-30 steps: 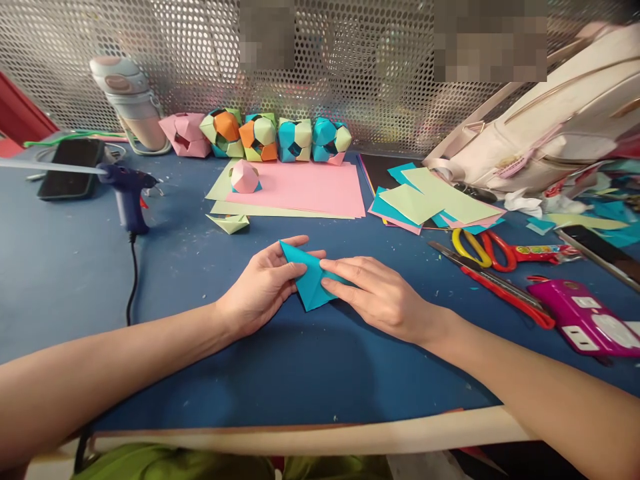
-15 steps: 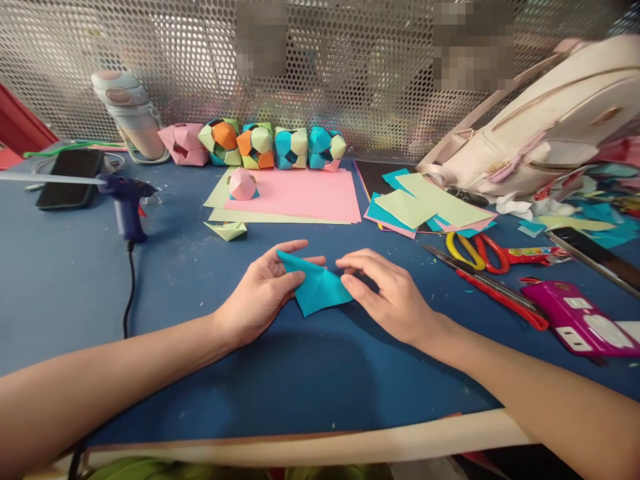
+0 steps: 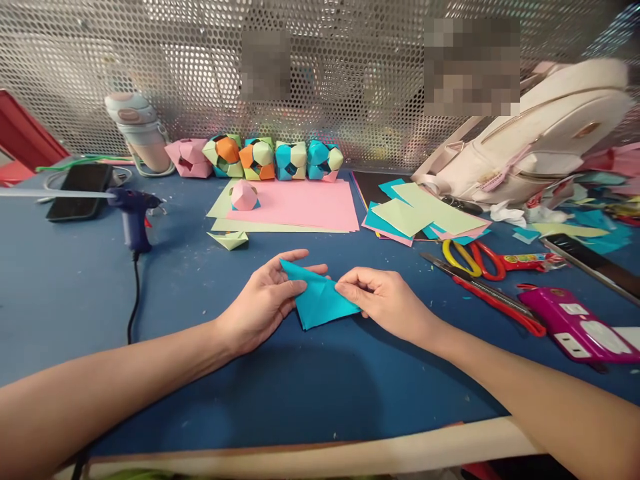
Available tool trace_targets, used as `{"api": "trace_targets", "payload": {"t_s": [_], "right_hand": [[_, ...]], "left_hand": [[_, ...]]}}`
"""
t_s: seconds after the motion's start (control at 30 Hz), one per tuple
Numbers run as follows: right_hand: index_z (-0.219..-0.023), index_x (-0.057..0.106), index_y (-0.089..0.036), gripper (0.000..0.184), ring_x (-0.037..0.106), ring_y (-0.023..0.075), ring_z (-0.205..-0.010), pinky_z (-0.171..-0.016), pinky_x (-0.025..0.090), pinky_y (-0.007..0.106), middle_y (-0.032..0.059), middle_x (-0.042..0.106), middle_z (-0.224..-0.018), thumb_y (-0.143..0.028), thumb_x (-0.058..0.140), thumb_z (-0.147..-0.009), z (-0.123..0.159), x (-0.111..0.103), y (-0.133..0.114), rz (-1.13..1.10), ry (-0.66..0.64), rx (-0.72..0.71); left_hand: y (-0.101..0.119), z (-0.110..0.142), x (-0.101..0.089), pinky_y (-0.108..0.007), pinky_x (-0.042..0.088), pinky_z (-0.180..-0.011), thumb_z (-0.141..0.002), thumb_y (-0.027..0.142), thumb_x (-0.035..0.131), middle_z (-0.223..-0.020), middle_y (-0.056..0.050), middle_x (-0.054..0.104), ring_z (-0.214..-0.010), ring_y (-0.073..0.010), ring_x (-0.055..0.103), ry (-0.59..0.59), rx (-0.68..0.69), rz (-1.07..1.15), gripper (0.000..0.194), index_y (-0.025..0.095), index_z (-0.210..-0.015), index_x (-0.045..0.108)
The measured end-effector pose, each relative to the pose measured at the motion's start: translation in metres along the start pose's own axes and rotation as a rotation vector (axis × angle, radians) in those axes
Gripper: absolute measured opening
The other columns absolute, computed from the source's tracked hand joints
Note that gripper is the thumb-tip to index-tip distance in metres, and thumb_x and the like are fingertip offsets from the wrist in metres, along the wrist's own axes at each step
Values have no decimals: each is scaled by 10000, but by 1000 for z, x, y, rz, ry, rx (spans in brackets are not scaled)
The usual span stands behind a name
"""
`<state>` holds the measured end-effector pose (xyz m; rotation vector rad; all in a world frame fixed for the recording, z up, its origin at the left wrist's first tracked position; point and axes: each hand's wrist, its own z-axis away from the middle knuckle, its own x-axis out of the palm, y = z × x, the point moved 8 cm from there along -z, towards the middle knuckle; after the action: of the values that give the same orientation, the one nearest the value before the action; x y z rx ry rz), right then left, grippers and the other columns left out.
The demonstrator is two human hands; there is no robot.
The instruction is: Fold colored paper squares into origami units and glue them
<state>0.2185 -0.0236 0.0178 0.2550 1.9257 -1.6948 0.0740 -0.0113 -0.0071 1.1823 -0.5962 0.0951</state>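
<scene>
We locate the left hand (image 3: pixel 263 300) first: its thumb presses on the face of the blue folded paper (image 3: pixel 323 307), fingers behind, with two fingertips spread past the upper edge. The paper sits between both hands, over the front-centre of the blue tabletop (image 3: pixel 300 400) (we cannot tell whether its lower edge touches). Its long axis slopes from far left to near right; one sharp corner points away and leftward, another toward us. The right hand (image 3: pixel 393 303) pinches the right-hand part between thumb and index finger, remaining fingers curled.

Across the surface, we list the glue gun (image 3: pixel 134 220), a folded pale-green unit (image 3: pixel 231 240), stacked pink sheets (image 3: pixel 310 203), scissors (image 3: pixel 473 271) and a magenta power strip (image 3: pixel 580 328). At the rear, we note a bottle (image 3: pixel 143 137), five paper balls (image 3: pixel 256 160) in a row, a perforated metal screen (image 3: pixel 340 73) and a cream backpack (image 3: pixel 545 130).
</scene>
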Motion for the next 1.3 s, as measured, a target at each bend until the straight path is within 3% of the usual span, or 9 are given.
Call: {"api": "trace_targets", "payload": {"t_s": [0.37, 0.57, 0.67, 0.77, 0.87, 0.93, 1.0, 1.17, 1.3], "right_hand": [[-736, 607, -160, 351, 458, 87, -538, -497, 419, 200, -27, 474, -591, -454, 493, -890, 3, 9, -1, -51, -120, 38], [-724, 621, -155, 327, 474, 82, -501, -471, 426, 190, -29, 478, -563, -427, 517, -875, 1, 7, 4, -21, -93, 67], [-703, 599, -152, 337, 481, 81, -465, -430, 396, 186, -31, 480, -540, -437, 517, -862, -1, 2, 7, -33, -71, 104], [-689, 591, -152, 350, 508, 89, -444, -411, 370, 188, -35, 473, -514, -456, 520, -847, -4, -7, 11, -24, -28, 144], [-677, 596, -157, 334, 508, 90, -423, -401, 351, 193, -36, 492, -503, -444, 531, -835, -5, -13, 15, 25, -16, 185], [-682, 608, -157, 306, 509, 92, -423, -403, 344, 197, -29, 522, -506, -412, 533, -834, -5, -14, 17, 76, -21, 202], [-690, 618, -157, 283, 533, 101, -443, -417, 350, 201, -24, 537, -509, -378, 525, -839, -5, -15, 18, 126, -14, 204], [-684, 615, -159, 282, 603, 122, -499, -486, 403, 218, -32, 518, -521, -356, 507, -855, -7, -15, 20, 173, 9, 186], [-694, 608, -159, 296, 606, 122, -479, -503, 406, 226, -42, 502, -512, -370, 497, -870, -8, -14, 20, 183, 19, 174]], "left_hand": [[0, 4, 10, -396, 514, -897, -746, 76, 662, -1088, -127, 705, -991, -244, 675, -59, -12, -13, 463, 170, -1170, 500], [2, 0, 4, -360, 516, -851, -752, 101, 667, -1031, -111, 708, -943, -215, 674, 3, 14, -61, 430, 165, -1144, 502], [16, -1, -8, -338, 517, -821, -774, 162, 661, -982, -83, 692, -875, -184, 666, 111, 146, -182, 352, 161, -1093, 512], [42, 8, -14, -298, 508, -770, -777, 215, 659, -946, -45, 653, -842, -170, 630, 223, 425, -504, 204, 182, -961, 579], [45, 19, 12, -277, 489, -746, -820, 200, 593, -850, -37, 636, -799, -167, 600, 16, 634, -1009, 66, 204, -843, 654], [31, 26, 29, -291, 486, -756, -865, 190, 526, -840, -55, 646, -792, -172, 600, -192, 710, -1259, 157, 201, -858, 682], [18, 31, 36, -314, 483, -760, -899, 196, 481, -861, -81, 660, -800, -183, 599, -294, 779, -1411, 210, 183, -912, 690], [6, 31, 38, -344, 473, -745, -920, 206, 460, -869, -104, 668, -798, -202, 578, -326, 856, -1558, 237, 158, -950, 690], [9, 28, 36, -349, 468, -748, -901, 193, 489, -882, -112, 673, -804, -211, 572, -316, 830, -1474, 212, 155, -952, 692]]}}
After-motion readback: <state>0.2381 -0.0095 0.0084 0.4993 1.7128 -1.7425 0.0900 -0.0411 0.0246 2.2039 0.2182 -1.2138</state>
